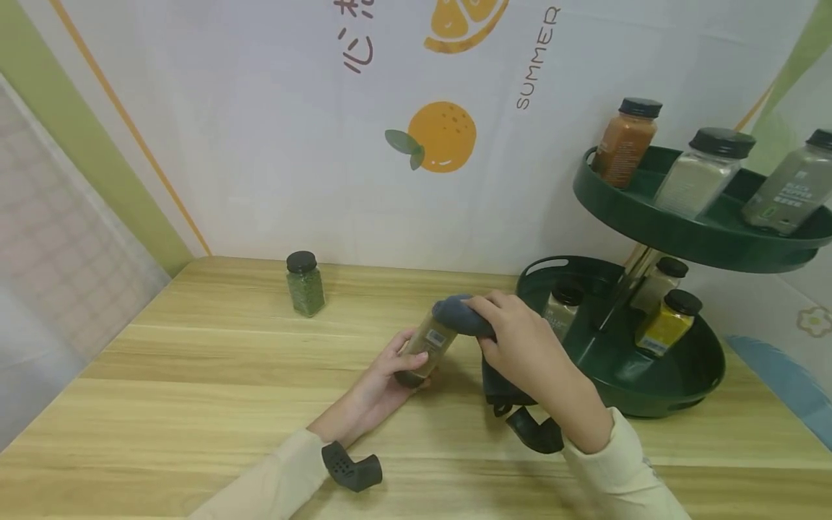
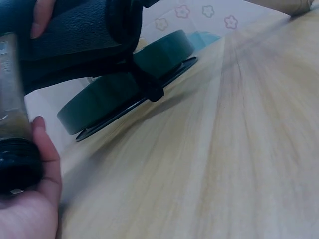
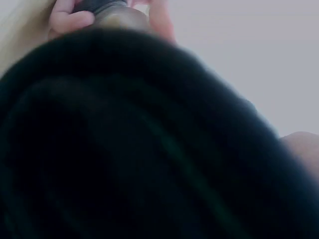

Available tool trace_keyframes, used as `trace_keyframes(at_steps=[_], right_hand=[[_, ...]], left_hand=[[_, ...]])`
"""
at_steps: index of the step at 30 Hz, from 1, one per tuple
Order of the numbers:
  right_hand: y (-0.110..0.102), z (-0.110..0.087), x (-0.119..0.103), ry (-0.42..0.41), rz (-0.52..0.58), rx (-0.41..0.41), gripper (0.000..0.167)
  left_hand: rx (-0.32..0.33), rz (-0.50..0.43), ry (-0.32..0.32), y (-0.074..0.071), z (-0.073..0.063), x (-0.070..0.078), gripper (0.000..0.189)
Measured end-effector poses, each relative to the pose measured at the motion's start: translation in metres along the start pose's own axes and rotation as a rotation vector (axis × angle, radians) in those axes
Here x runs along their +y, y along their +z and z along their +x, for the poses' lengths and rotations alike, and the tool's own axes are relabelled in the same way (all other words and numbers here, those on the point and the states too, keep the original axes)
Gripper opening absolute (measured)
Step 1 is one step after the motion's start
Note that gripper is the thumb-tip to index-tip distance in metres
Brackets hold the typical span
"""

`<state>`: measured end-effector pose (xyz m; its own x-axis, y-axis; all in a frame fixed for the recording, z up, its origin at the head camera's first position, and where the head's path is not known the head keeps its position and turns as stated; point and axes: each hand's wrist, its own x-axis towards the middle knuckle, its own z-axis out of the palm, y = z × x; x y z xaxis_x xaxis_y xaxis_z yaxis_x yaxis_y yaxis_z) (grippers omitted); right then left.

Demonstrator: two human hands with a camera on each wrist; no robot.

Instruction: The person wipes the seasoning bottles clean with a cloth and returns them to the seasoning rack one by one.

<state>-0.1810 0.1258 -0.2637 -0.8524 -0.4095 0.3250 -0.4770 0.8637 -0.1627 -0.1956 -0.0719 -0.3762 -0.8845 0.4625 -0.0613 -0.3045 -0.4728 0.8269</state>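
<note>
My left hand (image 1: 380,386) grips a spice jar (image 1: 434,338) near its black cap, which points down toward the palm. Tilted, the jar has its base up and to the right, and a pale label shows on its side. Over that base lies a dark blue-grey cloth (image 1: 461,316), which my right hand (image 1: 523,343) holds from above. Part of the cloth hangs below the right hand. In the left wrist view the jar (image 2: 11,94) and its black cap (image 2: 19,164) sit against the left fingers. Dark cloth (image 3: 124,139) blocks most of the right wrist view.
A jar of green herbs (image 1: 305,285) stands at the table's back left. On the right is a two-tier green rack (image 1: 650,393), with an orange-red jar (image 1: 625,148) and other jars above, and a yellow jar (image 1: 666,328) among those below. A printed curtain hangs behind.
</note>
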Motion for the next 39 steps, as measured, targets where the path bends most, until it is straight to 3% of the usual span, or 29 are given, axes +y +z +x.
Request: trace_keyframes(at_steps=[8,12,15,17,22,24,27,35,39], right_hand=[[0.000,0.001,0.005,0.042,-0.033,0.000,0.042],[-0.001,0.001,0.006,0.096,0.019,0.052,0.044],[-0.001,0.000,0.005,0.116,0.072,0.110,0.044],[0.002,0.000,0.003,0.094,0.105,0.146,0.046],[0.014,-0.001,-0.008,-0.078,0.099,0.180,0.047],[0.016,-0.001,-0.010,-0.113,0.085,0.186,0.047],[0.015,0.000,-0.010,-0.094,0.098,0.193,0.048],[0.009,0.000,-0.006,-0.046,0.064,0.097,0.046],[0.005,0.000,-0.002,-0.013,0.008,0.078,0.043]], left_hand=[[0.075,-0.277,-0.011,-0.002,-0.001,0.002,0.043],[0.084,-0.315,-0.023,-0.004,0.000,0.002,0.047],[0.061,-0.281,-0.022,-0.003,0.000,0.000,0.046],[0.030,-0.204,-0.020,-0.002,0.000,0.000,0.042],[-0.077,0.111,-0.012,0.000,-0.001,-0.002,0.035],[-0.092,0.187,-0.007,0.000,-0.001,-0.003,0.036],[-0.087,0.199,0.007,0.001,-0.001,-0.001,0.036],[-0.041,0.171,0.002,0.000,-0.002,-0.002,0.040],[-0.005,0.073,0.003,0.000,-0.001,0.000,0.039]])
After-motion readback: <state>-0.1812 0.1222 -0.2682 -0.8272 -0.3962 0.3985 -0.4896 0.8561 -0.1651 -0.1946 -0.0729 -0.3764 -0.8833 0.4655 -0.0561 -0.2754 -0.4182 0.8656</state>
